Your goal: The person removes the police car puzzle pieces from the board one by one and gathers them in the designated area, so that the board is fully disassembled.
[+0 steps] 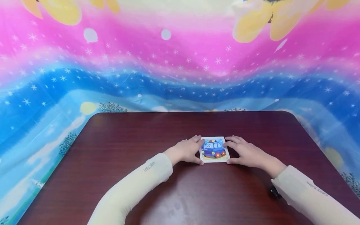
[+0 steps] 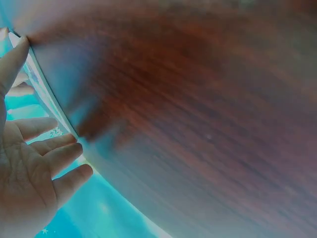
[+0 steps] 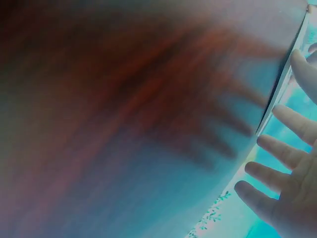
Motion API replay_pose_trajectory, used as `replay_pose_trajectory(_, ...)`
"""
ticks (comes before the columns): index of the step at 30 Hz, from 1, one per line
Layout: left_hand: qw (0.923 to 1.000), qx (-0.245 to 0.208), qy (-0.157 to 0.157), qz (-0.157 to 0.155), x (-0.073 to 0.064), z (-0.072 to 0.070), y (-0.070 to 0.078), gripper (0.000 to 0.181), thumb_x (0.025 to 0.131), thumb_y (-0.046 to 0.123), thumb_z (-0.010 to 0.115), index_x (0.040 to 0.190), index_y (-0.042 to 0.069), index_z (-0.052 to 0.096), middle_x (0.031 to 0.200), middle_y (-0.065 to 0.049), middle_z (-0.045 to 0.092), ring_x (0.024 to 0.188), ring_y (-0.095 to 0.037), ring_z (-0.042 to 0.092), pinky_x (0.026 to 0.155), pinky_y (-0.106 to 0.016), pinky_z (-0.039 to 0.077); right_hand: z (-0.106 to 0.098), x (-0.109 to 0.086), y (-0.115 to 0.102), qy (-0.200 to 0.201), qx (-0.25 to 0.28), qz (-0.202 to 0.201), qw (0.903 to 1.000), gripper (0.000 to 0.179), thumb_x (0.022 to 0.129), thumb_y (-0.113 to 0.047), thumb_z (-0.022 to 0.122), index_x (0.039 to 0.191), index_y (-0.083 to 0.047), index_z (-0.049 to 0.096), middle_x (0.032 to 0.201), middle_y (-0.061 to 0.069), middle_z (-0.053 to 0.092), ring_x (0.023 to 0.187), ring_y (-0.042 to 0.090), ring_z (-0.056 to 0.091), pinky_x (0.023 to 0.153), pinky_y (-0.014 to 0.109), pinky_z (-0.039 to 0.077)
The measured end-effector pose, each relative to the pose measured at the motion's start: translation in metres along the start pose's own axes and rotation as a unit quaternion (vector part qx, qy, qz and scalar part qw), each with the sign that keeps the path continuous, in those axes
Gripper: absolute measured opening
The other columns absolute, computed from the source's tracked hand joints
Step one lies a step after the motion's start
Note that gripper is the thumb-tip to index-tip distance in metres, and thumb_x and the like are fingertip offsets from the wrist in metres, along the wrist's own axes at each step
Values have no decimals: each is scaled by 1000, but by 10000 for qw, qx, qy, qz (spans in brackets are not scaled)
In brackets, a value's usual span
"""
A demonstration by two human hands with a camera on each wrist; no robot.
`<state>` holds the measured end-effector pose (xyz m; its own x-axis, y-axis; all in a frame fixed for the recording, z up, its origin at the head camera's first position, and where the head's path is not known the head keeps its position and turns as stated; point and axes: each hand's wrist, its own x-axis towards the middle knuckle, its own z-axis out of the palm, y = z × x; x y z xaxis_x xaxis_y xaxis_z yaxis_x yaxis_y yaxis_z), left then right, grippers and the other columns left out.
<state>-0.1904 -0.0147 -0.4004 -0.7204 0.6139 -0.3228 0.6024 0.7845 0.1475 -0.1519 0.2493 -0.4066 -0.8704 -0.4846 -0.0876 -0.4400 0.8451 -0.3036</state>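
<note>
A small square picture board [image 1: 215, 150] with a white border and a blue cartoon car lies flat on the table. At its left side is my left hand [image 1: 189, 150], thumb by the near corner and fingers by the far corner. My right hand [image 1: 244, 151] mirrors this at the right side, one fingertip reaching onto the border. Both wrist views show the fingers of the left hand [image 2: 29, 173] and right hand [image 3: 297, 183] spread and fairly straight, with thumb and index tips right at the board's thin edge.
The dark red-brown wooden table [image 1: 135, 134] has a glossy top that reflects the hands. A colourful curtain [image 1: 180, 68] in pink and blue with snowflakes hangs around its back and sides. Something small and black [image 1: 275, 192] shows beneath the right sleeve [image 1: 309, 190].
</note>
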Motion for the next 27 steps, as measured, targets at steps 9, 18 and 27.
replay_pose_trajectory(9, 9999, 36, 128, 90, -13, 5, 1, 98, 83, 56, 73, 158, 14, 26, 166, -8, 24, 154, -20, 23, 117, -44, 37, -6, -4, -4, -314, 287, 179, 9989, 79, 81, -44, 80, 146, -11, 49, 157, 19, 37, 147, 49, 22, 105, 72, 35)
replay_pose_trajectory(18, 9999, 5, 47, 117, -25, 7, -3, 98, 82, 53, 76, 157, 14, 28, 165, -8, 25, 153, -19, 25, 116, -43, 39, 9, -7, -7, -315, 437, -97, 9985, 81, 82, -47, 78, 148, -14, 46, 161, 11, 34, 149, 46, 20, 106, 70, 36)
replay_pose_trajectory(27, 9992, 244, 169, 275, -44, 9, -4, 95, 82, 56, 74, 156, 14, 32, 163, -11, 30, 148, -23, 36, 112, -42, 44, 14, -6, -15, -269, 396, -284, 9984, 82, 78, -53, 79, 145, -18, 48, 160, 7, 36, 150, 44, 19, 103, 73, 36)
